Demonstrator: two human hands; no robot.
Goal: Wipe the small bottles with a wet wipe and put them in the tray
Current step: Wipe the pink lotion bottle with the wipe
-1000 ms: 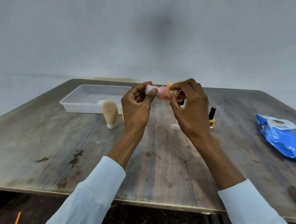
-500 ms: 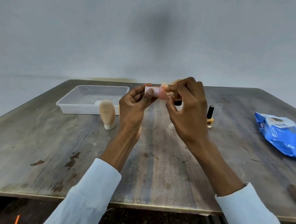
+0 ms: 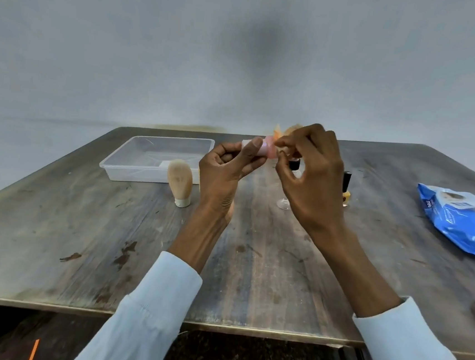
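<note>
1. The small pink bottle lies sideways in the air above the table, pinched between the thumb and curled fingers of the left hand. Its pale end points away from the right hand; its other end meets that hand's fingertips.
2. The right hand is curled, thumb and fingers pinched together at the bottle's near end. A scrap of orange-tinted material, probably the wet wipe, shows just above its knuckles. It is blurred, so how much of the bottle it covers cannot be told.
3. The tray sits beyond and to the outer side of the left hand, well apart from it. A pale flat thing lies inside, too unclear to name.
4. A beige bottle stands cap-down just outside the left wrist, between the hand and the tray.
5. Behind the right hand stand a black-capped bottle and a yellow one with a tall black cap; a clear round base peeks out beneath the palm.
6. The blue wipe pack lies far to the outer side of the right hand.
7. Risks, as I judge them:
   - The bottle is held by a light pinch alone, and a wet surface could let it slip and drop among the standing bottles.
   - Rubbing near one end may loosen a cap.
   - The left arm's path to the tray passes the beige bottle, which looks top-heavy and could tip.
</note>
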